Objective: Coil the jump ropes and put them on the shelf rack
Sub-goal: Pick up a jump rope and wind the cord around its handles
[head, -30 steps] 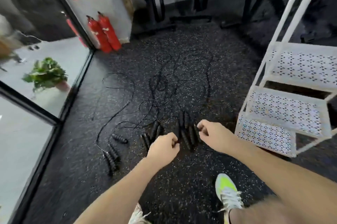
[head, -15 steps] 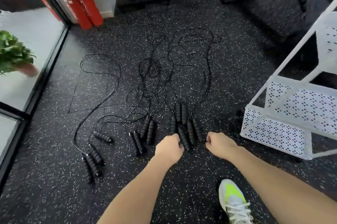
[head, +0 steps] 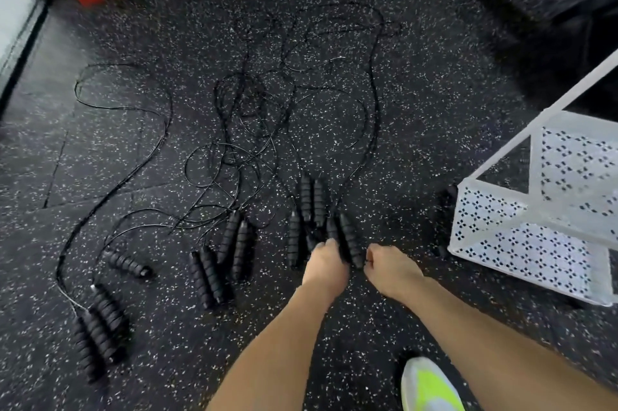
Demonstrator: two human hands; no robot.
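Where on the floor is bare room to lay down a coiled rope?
Bare floor lies between the rightmost cord and the white rack, and along the near edge left of the forearms. It is crowded from the far-left handles across to the handles by both hands, with tangled cords beyond.

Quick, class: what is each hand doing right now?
Left hand: fingers curled at the rope handles; a grip cannot be told.
Right hand: fingers curled beside the same handles; a grip cannot be told.
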